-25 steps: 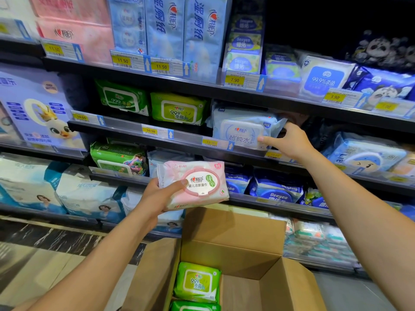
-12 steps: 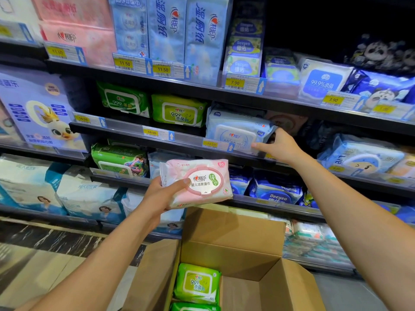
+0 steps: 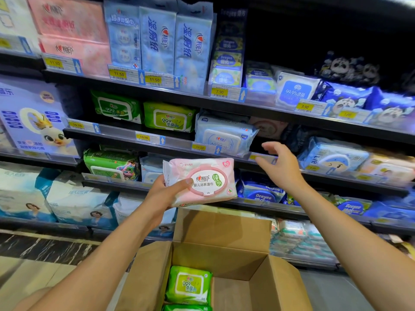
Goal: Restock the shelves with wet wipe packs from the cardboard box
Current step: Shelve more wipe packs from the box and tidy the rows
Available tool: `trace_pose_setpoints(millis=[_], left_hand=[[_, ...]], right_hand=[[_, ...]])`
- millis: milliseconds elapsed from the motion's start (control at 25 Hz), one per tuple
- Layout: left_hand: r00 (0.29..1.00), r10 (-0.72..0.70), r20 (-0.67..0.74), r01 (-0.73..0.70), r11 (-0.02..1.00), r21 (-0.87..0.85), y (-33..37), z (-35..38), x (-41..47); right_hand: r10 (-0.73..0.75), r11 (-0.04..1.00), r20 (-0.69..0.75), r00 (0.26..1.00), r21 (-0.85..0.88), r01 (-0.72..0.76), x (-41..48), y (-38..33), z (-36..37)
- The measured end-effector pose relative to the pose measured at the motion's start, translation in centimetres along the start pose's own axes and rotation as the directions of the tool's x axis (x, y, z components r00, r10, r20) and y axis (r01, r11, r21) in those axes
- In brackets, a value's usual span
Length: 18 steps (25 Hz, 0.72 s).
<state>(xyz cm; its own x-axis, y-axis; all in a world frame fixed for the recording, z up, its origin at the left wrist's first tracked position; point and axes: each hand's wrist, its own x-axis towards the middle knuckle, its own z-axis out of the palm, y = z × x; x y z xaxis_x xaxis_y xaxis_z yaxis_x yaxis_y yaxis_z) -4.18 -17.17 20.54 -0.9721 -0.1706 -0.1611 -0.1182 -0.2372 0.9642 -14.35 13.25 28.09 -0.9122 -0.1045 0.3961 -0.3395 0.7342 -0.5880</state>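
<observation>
My left hand grips a pink wet wipe pack by its left end, thumb on its face, in front of the lower shelves. My right hand hovers with relaxed fingers just right of the pack, holding nothing, a little below and right of the pale blue pack on the middle shelf. The open cardboard box sits below, with green wet wipe packs at its left side.
Shelves run across the view, stocked with green packs, blue packs and tall blue tissue packs. A dim pink pack lies deep behind the pale blue one. Price tags line the shelf edges. Floor shows at lower left.
My right hand has let go of the pale blue pack on the middle shelf and drawn back down and toward me. The left hand keeps holding the pink pack, slightly raised.
</observation>
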Motion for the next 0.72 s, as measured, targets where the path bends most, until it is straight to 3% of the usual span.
trace_pose_setpoints(millis=[160,240,480,720], left_hand=[[0.995,0.035,0.088,-0.033,0.999,-0.028,0.5,2.2,-1.6],[0.991,0.062,0.116,-0.060,0.998,-0.025,0.7,3.7,-2.3],[0.980,0.172,0.102,-0.176,0.984,0.034,1.6,8.7,-3.3],[0.936,0.350,0.031,-0.349,0.914,0.208,3.3,16.1,-1.9]], right_hand=[[0.104,0.973,0.270,0.957,0.173,-0.154,-4.0,-0.3,-0.7],[0.123,0.962,0.313,0.942,0.197,-0.191,-5.6,-0.1,-1.0],[0.149,0.914,0.201,0.968,0.346,-0.212,-8.0,0.8,-3.4],[0.119,0.932,0.043,0.992,0.339,-0.127,-6.2,3.9,-4.7]])
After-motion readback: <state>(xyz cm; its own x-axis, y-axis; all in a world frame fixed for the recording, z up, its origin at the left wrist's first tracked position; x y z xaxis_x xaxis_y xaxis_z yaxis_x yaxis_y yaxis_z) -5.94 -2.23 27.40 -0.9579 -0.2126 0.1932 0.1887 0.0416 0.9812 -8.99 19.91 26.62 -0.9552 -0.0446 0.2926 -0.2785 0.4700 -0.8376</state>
